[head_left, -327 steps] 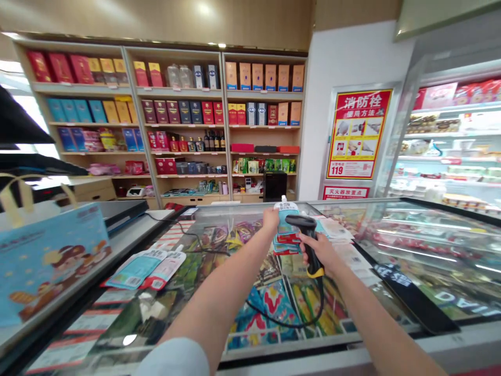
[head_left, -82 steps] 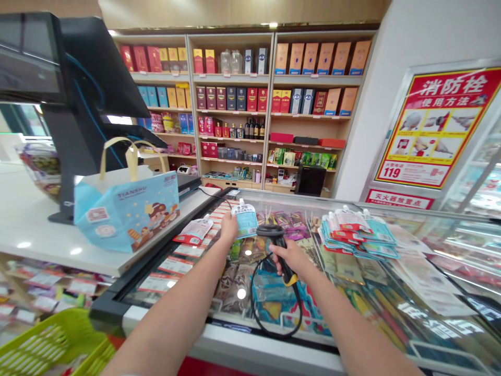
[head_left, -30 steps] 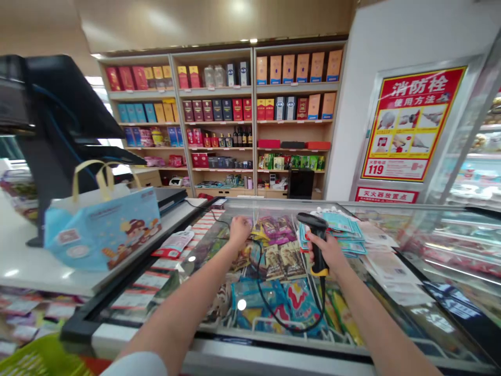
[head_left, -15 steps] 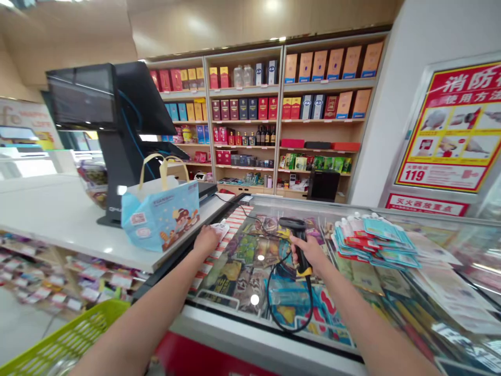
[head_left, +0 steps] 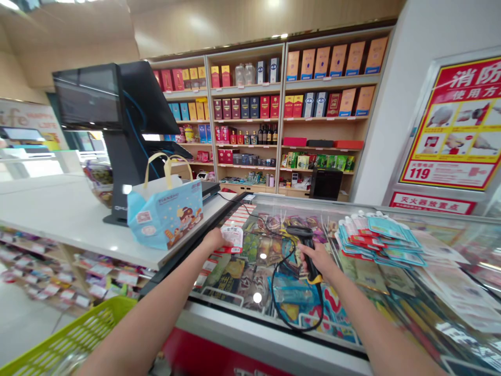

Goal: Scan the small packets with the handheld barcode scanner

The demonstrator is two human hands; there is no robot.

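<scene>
Pouch (head_left: pixel 232 236), white with a red foot and a small spout at its top, is at the left edge of the freezer's glass lid (head_left: pixel 395 286), just beside the worktop (head_left: pixel 58 209) and just below the blue paper bag (head_left: pixel 166 211) standing there. The left hand (head_left: pixel 213 241) has its grip closed on the pouch's left side, thumb and fingers pinching the film; whether the pouch lies flat on the glass or is raised a little cannot be told. It looks light and soft, a filled foil sachet that would sag and slide if held by one corner, so the firmer places to hold it are probably the sealed side seam or the stiff neck under the spout. The glossy film on smooth glass is likely slippery. The right hand (head_left: pixel 318 258) is wrapped tight around the handle of a black scanner (head_left: pixel 301 233), whose head points roughly toward the pouch. The scanner's cable (head_left: pixel 273 292) loops loosely over the glass between the two forearms and could snag a wrist. Well to the right lies a fanned stack of pouches (head_left: pixel 378 237), teal and red. The till screen (head_left: pixel 88 96) rises behind the bag, a green basket (head_left: pixel 78 334) sits low on the left, and shelves (head_left: pixel 329 78) of boxes fill the back wall.
</scene>
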